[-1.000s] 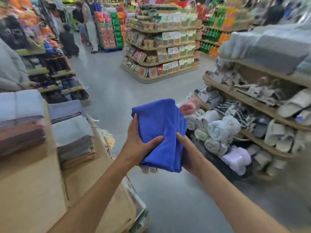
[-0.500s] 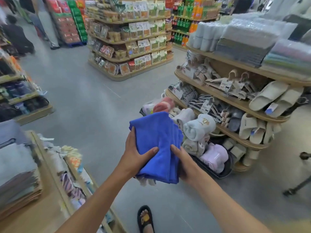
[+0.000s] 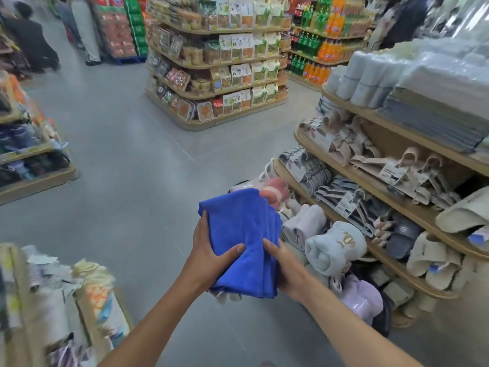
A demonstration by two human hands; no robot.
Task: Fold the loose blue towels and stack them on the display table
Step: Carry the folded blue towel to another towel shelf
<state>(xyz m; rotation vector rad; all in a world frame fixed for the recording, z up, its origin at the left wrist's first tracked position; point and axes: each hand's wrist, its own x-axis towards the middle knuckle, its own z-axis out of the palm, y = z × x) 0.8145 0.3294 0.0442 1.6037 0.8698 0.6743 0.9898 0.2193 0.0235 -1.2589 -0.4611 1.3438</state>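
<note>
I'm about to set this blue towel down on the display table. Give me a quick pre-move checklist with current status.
1. Blue towel folded: ok, layered edges show along its right side.
2. Left hand grip: ok, its thumb lies across the towel's front.
3. Right hand grip: ok, it holds the layered right edge.
4. Nothing dangling: not ok, a pale scrap hangs below the bottom edge; I cannot tell what it is.
5. Landing spot on the display table in view: not ok, none shows in the head view.
</note>
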